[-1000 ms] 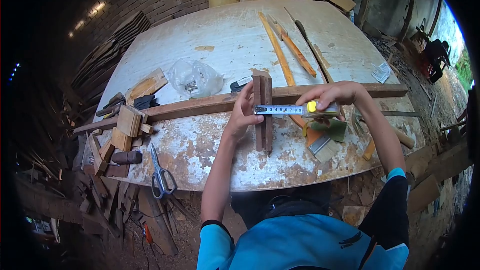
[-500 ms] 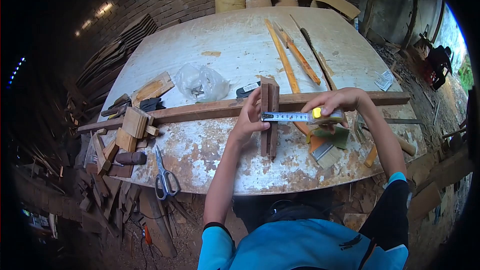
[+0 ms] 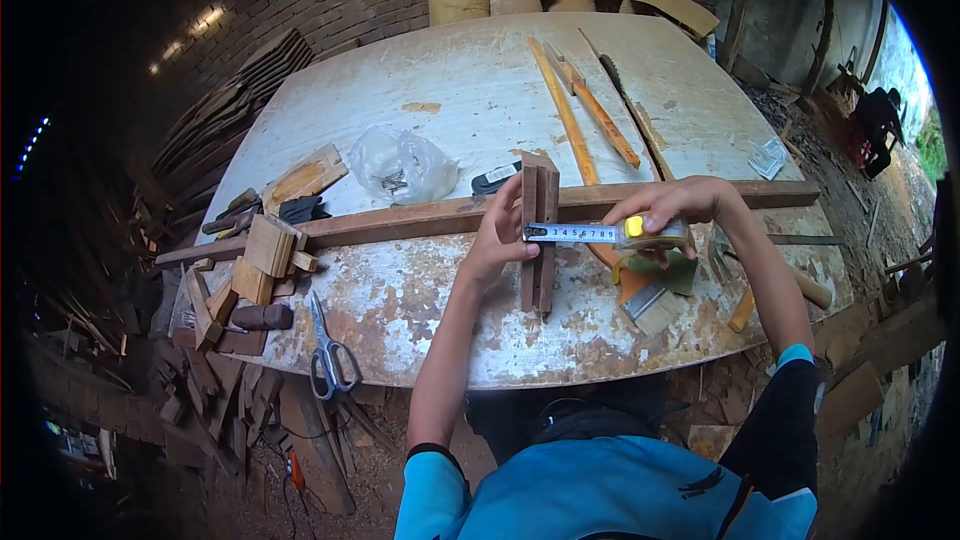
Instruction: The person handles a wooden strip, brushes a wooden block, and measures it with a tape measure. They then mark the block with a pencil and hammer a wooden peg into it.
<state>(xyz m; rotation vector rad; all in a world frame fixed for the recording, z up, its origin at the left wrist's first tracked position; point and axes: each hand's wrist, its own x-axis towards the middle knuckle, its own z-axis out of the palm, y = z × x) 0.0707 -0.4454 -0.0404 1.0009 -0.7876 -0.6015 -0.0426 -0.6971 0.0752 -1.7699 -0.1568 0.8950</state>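
Note:
My left hand [image 3: 493,240] grips a short grooved wooden piece [image 3: 537,280], held upright over the near part of the table. In my right hand [image 3: 672,210] is a tape measure [image 3: 652,234] with a yellow button under the thumb. Its blade [image 3: 580,233] is pulled out to the left and lies across the grooved piece, its end at my left fingers. Behind both hands a long wooden beam [image 3: 400,220] runs across the table. A paintbrush [image 3: 648,305] and a green cloth or pad [image 3: 678,273] lie below my right hand.
Wood blocks [image 3: 268,250] and scissors [image 3: 330,355] lie on the left of the worktable [image 3: 440,70], near a plastic bag [image 3: 400,165] holding metal bits. Orange wood strips [image 3: 565,115] and a long saw-like blade [image 3: 625,100] lie farther back. A hammer-like handle [image 3: 810,288] sits at right.

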